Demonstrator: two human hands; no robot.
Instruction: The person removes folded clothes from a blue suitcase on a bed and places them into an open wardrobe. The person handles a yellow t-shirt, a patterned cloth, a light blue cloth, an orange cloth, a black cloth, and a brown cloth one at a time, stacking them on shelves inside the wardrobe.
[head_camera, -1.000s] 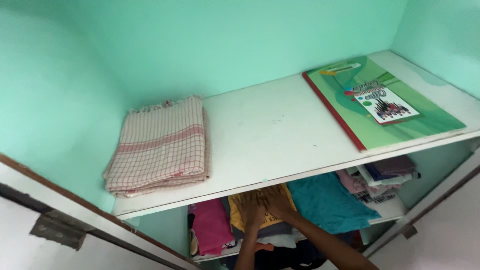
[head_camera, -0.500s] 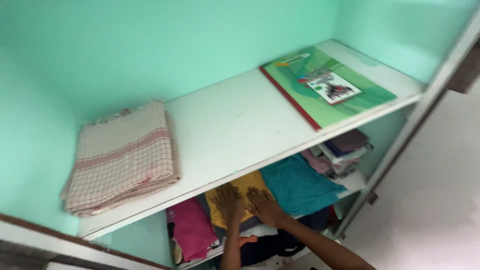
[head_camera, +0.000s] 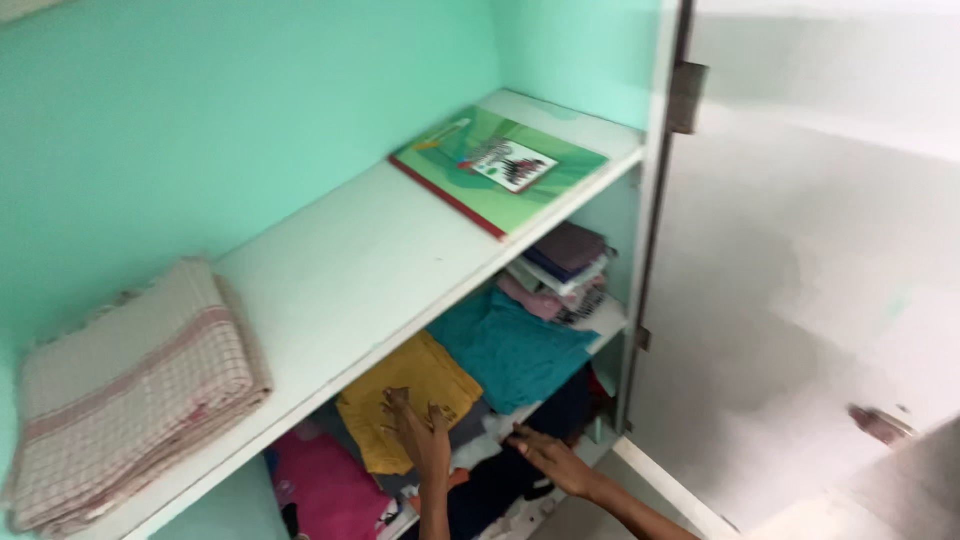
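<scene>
We reach both forearms up into the lower shelf of the cupboard. Our left hand (head_camera: 418, 432) lies flat, fingers spread, on the front edge of the folded yellow shirt (head_camera: 408, 396), which sits beside the teal cloth (head_camera: 508, 345). Our right hand (head_camera: 550, 461) rests lower, fingers extended and loose, on the dark clothes (head_camera: 520, 470) below the stack, gripping nothing.
</scene>
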